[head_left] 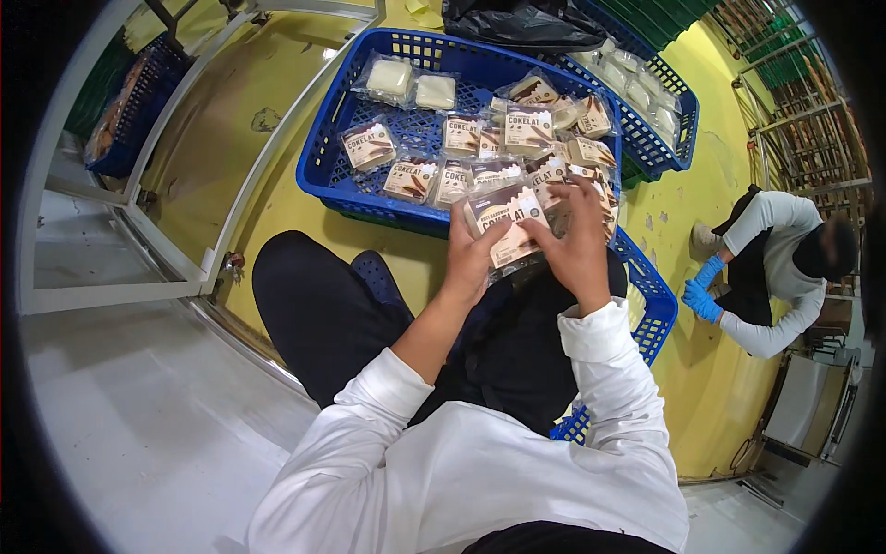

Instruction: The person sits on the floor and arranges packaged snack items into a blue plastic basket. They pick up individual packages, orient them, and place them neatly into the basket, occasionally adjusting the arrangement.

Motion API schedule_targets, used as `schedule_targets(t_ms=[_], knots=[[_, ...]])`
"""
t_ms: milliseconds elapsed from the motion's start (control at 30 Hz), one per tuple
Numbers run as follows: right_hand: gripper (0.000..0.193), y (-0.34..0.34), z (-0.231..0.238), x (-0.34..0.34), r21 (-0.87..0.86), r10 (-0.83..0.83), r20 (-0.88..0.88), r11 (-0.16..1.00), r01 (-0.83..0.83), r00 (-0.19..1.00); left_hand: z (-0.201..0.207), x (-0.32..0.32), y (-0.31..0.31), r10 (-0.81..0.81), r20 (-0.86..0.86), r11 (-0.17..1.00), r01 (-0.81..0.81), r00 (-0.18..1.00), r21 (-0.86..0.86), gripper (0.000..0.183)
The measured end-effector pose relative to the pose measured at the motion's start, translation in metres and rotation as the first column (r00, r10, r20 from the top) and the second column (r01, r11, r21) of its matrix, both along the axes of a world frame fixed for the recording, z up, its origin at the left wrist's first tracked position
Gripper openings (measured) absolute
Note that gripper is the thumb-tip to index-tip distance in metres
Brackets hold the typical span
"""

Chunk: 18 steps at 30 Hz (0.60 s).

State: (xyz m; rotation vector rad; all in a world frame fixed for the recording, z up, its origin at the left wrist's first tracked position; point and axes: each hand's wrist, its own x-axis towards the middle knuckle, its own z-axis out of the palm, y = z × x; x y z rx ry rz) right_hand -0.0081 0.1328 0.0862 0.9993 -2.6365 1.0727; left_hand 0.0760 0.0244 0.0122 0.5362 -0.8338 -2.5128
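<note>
Both hands on one clear-wrapped sandwich packet with a brown-and-white label, just right of frame centre, held above the near rim of the big blue plastic crate.

Left hand: comes up from below, fingers curled onto the packet's left edge, thumb on the front face. Pinching it.

Right hand: covers the packet's right end, fingers bent over the top edge and down the right side. Clamped on the wrapper, not spread.

Packet orientation: long axis runs roughly left-right across the frame, right end tilted slightly up. Label face points toward the camera; print reads upright from this view.

Crate holds more of the same wrapped packets, loosely piled, mostly label-up, plus two plain pale ones at its upper left. Second blue crate at upper right, also filled. Third blue crate partly hidden under the right forearm.

Floor is yellow. Another person in blue gloves crouches at right edge, well apart.
</note>
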Motion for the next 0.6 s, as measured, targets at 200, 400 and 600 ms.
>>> schedule_targets(t_ms=[200,400,600], knots=[[0.060,-0.020,-0.008,0.026,0.375,0.426,-0.076,0.850,-0.370,0.901,0.020,-0.003,-0.015,0.066,0.077,0.981,-0.078,0.995,0.175,0.054],[0.052,0.002,-0.006,-0.013,0.106,0.360,0.162,0.919,-0.379,0.919,0.012,-0.020,-0.088,0.121,0.075,0.993,-0.120,0.990,-0.012,0.055],[0.034,0.083,-0.002,-0.054,-0.414,-0.142,0.292,0.873,0.259,0.946,-0.048,-0.048,-0.173,0.522,0.379,0.814,-0.313,0.764,-0.490,0.077]])
